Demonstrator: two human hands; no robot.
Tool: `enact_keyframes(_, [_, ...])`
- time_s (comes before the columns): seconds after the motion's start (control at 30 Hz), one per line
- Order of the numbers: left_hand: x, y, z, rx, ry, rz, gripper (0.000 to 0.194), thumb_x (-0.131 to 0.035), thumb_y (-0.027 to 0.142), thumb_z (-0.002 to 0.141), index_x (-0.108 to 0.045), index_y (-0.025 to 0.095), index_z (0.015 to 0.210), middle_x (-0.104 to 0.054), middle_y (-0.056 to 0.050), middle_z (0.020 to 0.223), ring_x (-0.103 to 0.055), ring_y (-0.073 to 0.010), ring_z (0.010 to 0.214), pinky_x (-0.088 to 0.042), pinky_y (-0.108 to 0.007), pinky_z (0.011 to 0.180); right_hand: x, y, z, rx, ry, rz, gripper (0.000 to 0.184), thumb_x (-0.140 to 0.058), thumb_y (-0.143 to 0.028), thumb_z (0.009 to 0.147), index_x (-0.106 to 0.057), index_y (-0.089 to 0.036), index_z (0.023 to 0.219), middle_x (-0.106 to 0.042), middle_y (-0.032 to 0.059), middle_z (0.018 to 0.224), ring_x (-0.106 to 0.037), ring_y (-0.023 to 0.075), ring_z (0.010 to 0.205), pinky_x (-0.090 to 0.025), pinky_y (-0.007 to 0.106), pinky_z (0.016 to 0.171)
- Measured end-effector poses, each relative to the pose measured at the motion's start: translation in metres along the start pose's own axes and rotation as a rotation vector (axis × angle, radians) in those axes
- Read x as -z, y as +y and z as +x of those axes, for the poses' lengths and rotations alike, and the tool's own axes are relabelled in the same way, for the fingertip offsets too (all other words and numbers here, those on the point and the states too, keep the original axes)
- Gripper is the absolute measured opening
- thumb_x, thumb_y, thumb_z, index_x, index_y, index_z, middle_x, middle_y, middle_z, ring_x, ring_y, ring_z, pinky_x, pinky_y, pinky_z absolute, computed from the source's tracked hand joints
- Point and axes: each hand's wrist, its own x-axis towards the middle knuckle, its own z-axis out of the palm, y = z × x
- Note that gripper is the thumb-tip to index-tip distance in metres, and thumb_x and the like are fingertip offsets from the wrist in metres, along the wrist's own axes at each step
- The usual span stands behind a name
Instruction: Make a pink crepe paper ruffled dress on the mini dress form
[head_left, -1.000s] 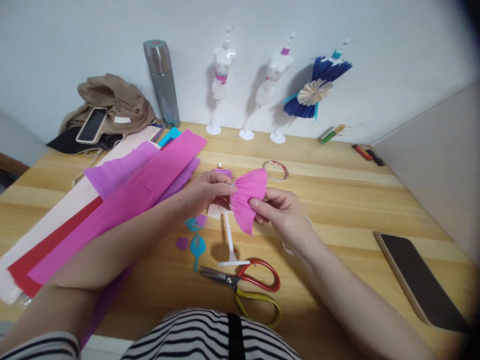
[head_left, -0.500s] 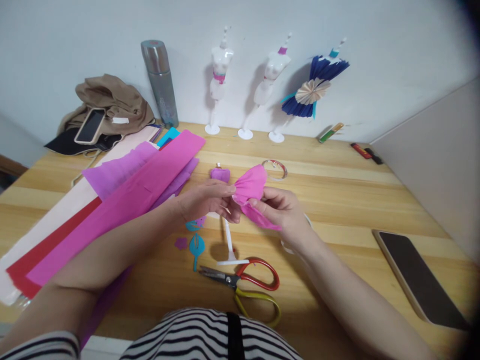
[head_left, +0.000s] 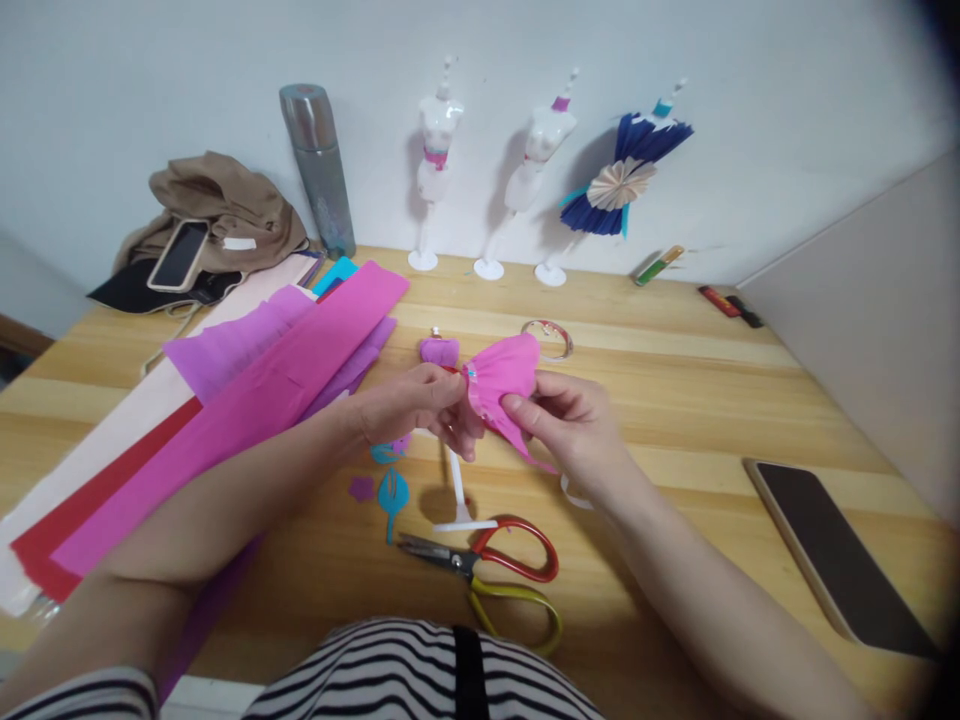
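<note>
Over the middle of the wooden table, my left hand pinches the gathered end of a pink crepe-paper skirt against a small white mannequin. The mannequin's purple top shows above my fingers and its stand pokes out below. My right hand grips the skirt's lower right side between thumb and fingers. Both hands are closed on the paper.
Long crepe sheets in pink, lilac, red and cream lie at left. Scissors and teal and purple paper cut-outs lie near me. A tape roll, three mannequins, a flask, a bag with a phone and another phone surround.
The pink skirt, folded down half a second ago, has been turned and spread upward again. My hands stay on it at nearly the same spot.
</note>
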Motion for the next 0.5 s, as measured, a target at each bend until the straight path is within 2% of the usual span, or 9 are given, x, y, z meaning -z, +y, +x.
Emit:
enact_keyframes(0.1, [-0.003,0.004,0.001,0.014,0.129,-0.041,0.055,-0.071,0.068,0.073,-0.073,0.013,0.075,-0.071,-0.008,0.069,-0.069,-0.0179,0.063,-0.058,-0.031,0.067,0.004,0.001,0.0,0.129,0.103,-0.125,0.036,-0.073,-0.051,0.078,-0.059,-0.023,0.061,-0.049,-0.0006,0.056,-0.041,0.0149,0.057,-0.036,0.031,0.054])
enact_keyframes(0.23, [-0.009,0.008,0.001,0.001,0.271,-0.012,0.042,-0.077,0.054,0.07,-0.074,0.013,0.076,-0.072,-0.008,0.071,-0.068,-0.0162,0.066,-0.057,-0.028,0.067,0.006,0.002,-0.001,0.238,0.17,-0.338,0.033,-0.069,-0.044,0.084,-0.058,-0.023,0.062,-0.046,-0.0002,0.056,-0.037,0.0141,0.055,-0.029,0.031,0.051])
enact_keyframes(0.4, [-0.014,0.016,-0.002,-0.029,0.296,0.05,0.039,-0.073,0.052,0.073,-0.074,0.014,0.079,-0.073,-0.009,0.077,-0.069,-0.0179,0.073,-0.057,-0.03,0.069,0.008,0.003,-0.001,0.248,0.22,-0.414,0.032,-0.066,-0.038,0.086,-0.054,-0.024,0.059,-0.043,-0.0005,0.055,-0.035,0.0143,0.054,-0.027,0.031,0.05])
enact_keyframes(0.5, [-0.02,0.021,-0.004,0.012,0.336,0.11,0.04,-0.078,0.052,0.066,-0.074,0.013,0.077,-0.072,-0.008,0.075,-0.067,-0.0171,0.073,-0.056,-0.028,0.068,0.008,0.002,0.0,0.244,0.231,-0.41,0.033,-0.067,-0.04,0.086,-0.054,-0.023,0.06,-0.045,0.0,0.055,-0.037,0.0142,0.054,-0.028,0.03,0.049])
